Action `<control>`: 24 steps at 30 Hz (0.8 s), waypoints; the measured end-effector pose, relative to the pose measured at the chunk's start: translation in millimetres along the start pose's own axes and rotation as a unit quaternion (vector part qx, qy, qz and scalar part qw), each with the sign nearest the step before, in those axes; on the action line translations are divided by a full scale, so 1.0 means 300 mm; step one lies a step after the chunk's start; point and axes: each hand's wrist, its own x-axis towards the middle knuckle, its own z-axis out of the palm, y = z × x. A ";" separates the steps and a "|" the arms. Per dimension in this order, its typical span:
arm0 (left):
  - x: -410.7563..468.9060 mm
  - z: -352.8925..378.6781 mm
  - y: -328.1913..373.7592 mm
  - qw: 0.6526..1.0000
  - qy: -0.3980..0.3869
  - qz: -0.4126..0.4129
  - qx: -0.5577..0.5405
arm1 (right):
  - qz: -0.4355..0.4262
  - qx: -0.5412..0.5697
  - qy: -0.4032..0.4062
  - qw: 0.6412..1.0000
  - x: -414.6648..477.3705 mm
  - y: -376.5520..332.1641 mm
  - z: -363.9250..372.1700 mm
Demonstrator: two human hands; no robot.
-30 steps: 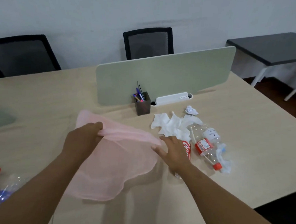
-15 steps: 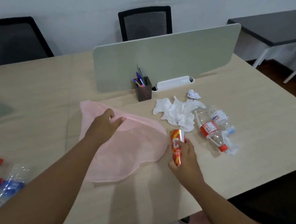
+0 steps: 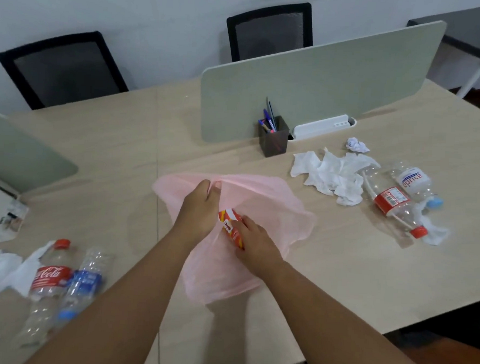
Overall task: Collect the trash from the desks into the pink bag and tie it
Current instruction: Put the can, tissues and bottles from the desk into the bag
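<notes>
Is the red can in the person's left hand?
No, the right hand grips the red can, while the left hand pinches the pink bag at its edge.

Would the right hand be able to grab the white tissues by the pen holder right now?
Probably not yet: the right hand grips the red can over the pink bag; the tissues lie unobstructed.

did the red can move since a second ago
Yes. The red can, gripped by the right hand, went left, away from the white tissues, over the pink bag.
</notes>
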 end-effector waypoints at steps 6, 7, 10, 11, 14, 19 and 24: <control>0.001 0.051 -0.007 1.000 -0.006 -0.005 -0.015 | 0.000 -0.080 0.067 0.995 -0.112 0.077 -0.125; 0.004 0.071 0.000 1.000 -0.009 -0.001 -0.011 | -0.005 -0.104 0.100 0.990 -0.137 0.112 -0.167; 0.020 0.140 0.023 0.999 -0.017 0.027 -0.003 | 0.052 -0.142 0.176 0.973 -0.200 0.268 -0.316; 0.029 0.163 0.033 0.999 -0.020 0.035 0.003 | 0.085 -0.150 0.192 0.966 -0.219 0.328 -0.369; 0.055 0.220 0.053 0.999 -0.031 0.042 0.014 | 0.178 -0.185 0.203 0.945 -0.269 0.501 -0.513; 0.116 0.285 0.076 0.998 -0.028 0.020 0.052 | 0.251 -0.199 0.194 0.927 -0.295 0.732 -0.638; 0.167 0.322 0.071 0.995 -0.027 0.012 0.099 | 0.273 -0.147 0.159 0.937 -0.232 0.850 -0.637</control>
